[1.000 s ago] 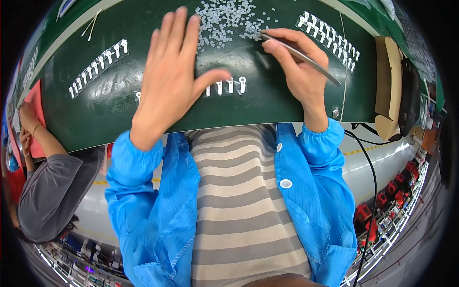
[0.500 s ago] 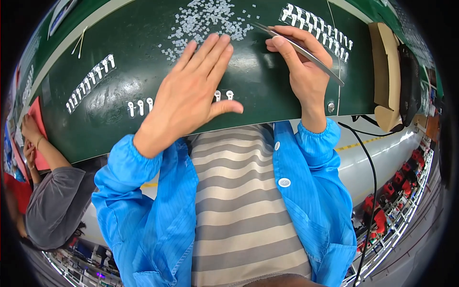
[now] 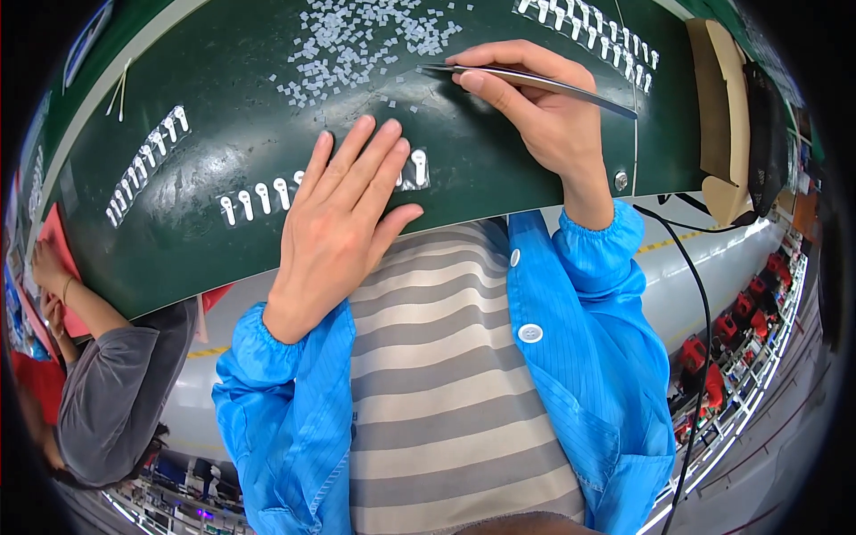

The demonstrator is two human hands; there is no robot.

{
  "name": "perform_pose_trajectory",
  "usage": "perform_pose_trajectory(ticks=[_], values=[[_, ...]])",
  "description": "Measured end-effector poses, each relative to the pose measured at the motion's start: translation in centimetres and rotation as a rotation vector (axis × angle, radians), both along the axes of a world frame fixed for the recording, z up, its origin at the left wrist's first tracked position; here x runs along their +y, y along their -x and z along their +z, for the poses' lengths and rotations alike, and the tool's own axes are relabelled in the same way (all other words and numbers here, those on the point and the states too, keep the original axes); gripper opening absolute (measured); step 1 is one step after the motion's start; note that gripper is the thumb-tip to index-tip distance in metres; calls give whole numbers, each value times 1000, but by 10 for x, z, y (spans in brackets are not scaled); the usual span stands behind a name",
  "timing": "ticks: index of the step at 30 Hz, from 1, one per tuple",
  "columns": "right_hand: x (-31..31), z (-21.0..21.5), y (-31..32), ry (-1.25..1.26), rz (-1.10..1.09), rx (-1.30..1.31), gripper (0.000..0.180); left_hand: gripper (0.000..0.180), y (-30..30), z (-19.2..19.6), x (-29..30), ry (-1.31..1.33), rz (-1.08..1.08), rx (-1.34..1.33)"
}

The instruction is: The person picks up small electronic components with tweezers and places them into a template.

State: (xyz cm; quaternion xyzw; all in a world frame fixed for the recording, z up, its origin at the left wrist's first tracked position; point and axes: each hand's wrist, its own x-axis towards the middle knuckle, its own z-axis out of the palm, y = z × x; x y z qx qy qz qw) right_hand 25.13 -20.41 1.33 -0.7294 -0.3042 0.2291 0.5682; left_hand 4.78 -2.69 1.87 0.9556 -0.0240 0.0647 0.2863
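My left hand (image 3: 343, 209) lies flat, fingers stretched out, over the middle of a row of small white tab-like parts (image 3: 261, 198) on clear film. It covers part of that row; one white part (image 3: 419, 168) shows past its fingers on the right. In my right hand (image 3: 557, 120) is a pair of metal tweezers (image 3: 580, 92), pinched between thumb and fingers and pointing left. Their tips are by the lower right edge of a scattered heap of small translucent squares (image 3: 343, 45). Whether the tips hold a square is too small to tell.
Another strip of white parts (image 3: 147, 165) lies at the left, and more strips (image 3: 593, 36) at the far right. Two cotton swabs (image 3: 119, 89) rest at the far left. A cardboard box (image 3: 718, 116) stands at the table's right end. A co-worker's arm (image 3: 94, 308) is at the left.
My left hand has drawn back from the heap toward me, onto the near row. My right hand has moved left with the tweezers, bringing their tips below the heap's right side.
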Motion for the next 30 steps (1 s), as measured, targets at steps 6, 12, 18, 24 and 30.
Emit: perform_pose_trajectory(ticks=[6,12,18,24,30], values=[[0,1,3,34,92,-147,17,49,-5,-4,-3,44,51,-122],[-6,2,8,-31,138,-323,14,26,0,-10,-4,87,90,-234],[-10,2,11,-21,116,-318,13,27,-1,-11,-5,94,76,-271],[-10,4,10,-24,155,-341,13,28,5,-13,-6,87,45,-310],[-11,3,8,-51,175,-358,13,31,2,-7,-12,0,30,-233]])
